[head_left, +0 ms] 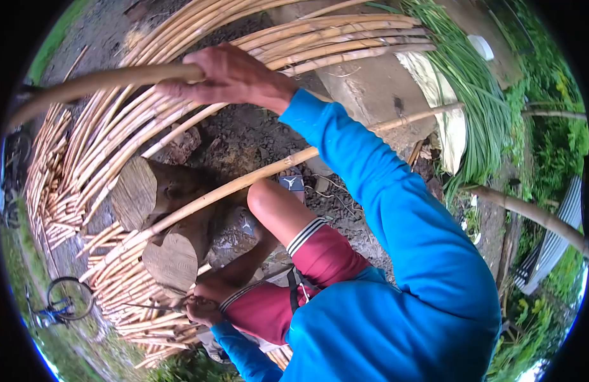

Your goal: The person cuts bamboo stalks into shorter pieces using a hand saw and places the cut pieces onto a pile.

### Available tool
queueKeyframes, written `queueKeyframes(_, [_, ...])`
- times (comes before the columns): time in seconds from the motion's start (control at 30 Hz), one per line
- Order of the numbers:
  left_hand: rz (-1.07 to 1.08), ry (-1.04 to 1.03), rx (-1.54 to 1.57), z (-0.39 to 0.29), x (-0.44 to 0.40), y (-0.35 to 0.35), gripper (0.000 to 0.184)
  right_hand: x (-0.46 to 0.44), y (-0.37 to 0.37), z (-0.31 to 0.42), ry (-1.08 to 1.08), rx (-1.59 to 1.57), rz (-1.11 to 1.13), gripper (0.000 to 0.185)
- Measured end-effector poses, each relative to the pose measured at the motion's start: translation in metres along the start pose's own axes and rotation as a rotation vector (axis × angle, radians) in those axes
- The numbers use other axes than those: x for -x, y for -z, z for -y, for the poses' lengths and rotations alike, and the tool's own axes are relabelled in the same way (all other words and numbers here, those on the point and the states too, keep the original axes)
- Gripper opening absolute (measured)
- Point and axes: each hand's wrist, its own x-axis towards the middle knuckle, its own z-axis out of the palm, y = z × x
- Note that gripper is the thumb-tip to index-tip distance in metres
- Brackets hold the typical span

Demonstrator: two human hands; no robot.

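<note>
My right hand (227, 76) is raised at the top, with its fingers wrapped around the end of a thick wooden stick (106, 79). The stick looks curved and runs off toward the left edge. Lower down, near my knee, my left hand (204, 310) is closed on a knife (156, 307) whose thin dark blade points left. A long bamboo pole (243, 181) lies slantwise across two cut logs (134, 194) and passes beneath my right arm. The nearer log end (170, 260) is just above my left hand. Whether the blade touches any bamboo I cannot tell.
Many bamboo poles (333, 38) are laid out across the top and left. Cut bamboo pieces (135, 299) are heaped beside the logs. Long green leaves (466, 89) lie at upper right, near a pale sheet (452, 140). A bicycle (68, 299) stands at lower left.
</note>
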Motion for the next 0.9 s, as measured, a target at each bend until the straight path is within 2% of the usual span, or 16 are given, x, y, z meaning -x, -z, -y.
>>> queueKeyframes(0.03, [-0.002, -0.049, -0.173, 0.001, -0.003, 0.003, 0.014, 0.003, -0.002, 0.004, 0.050, 0.020, 0.015, 0.073])
queueKeyframes(0.1, [0.008, -0.130, -0.213, 0.001, -0.002, 0.004, 0.016, 0.018, 0.000, 0.006, 0.120, 0.211, -0.039, 0.076])
queueKeyframes(0.13, [0.011, -0.209, -0.260, 0.003, -0.002, 0.005, 0.018, 0.030, 0.001, 0.004, 0.070, 0.356, 0.005, 0.078])
queueKeyframes(0.17, [-0.007, -0.123, -0.153, 0.003, -0.005, 0.008, 0.019, 0.044, 0.000, -0.009, 0.063, 0.369, 0.002, 0.078])
queueKeyframes(0.23, [-0.044, -0.111, -0.161, 0.003, -0.001, 0.005, 0.017, 0.076, -0.007, -0.047, 0.376, 0.307, -0.412, 0.077])
queueKeyframes(0.3, [-0.055, -0.143, -0.162, 0.004, 0.000, 0.000, 0.016, 0.124, 0.013, -0.086, -0.214, 0.437, 0.231, 0.074])
queueKeyframes(0.37, [-0.082, -0.051, -0.153, -0.008, 0.016, -0.013, 0.015, 0.174, 0.025, -0.123, -0.296, 0.448, 0.239, 0.073])
queueKeyframes(0.43, [-0.079, -0.087, -0.221, -0.008, 0.018, -0.017, 0.015, 0.216, 0.040, -0.154, -0.362, 0.553, 0.265, 0.074])
queueKeyframes(0.5, [-0.078, -0.035, -0.208, -0.013, 0.020, -0.021, 0.025, 0.249, 0.055, -0.180, -0.403, 0.587, 0.259, 0.074])
queueKeyframes(0.57, [-0.093, -0.076, -0.244, -0.015, 0.025, -0.030, 0.024, 0.274, 0.067, -0.200, -0.439, 0.616, 0.252, 0.075])
queueKeyframes(0.63, [-0.110, -0.115, -0.275, -0.015, 0.030, -0.037, 0.023, 0.290, 0.079, -0.213, -0.454, 0.665, 0.284, 0.074])
queueKeyframes(0.9, [-0.040, -0.049, -0.254, -0.013, 0.023, -0.028, 0.014, 0.302, 0.077, -0.232, -0.534, 0.608, 0.299, 0.073])
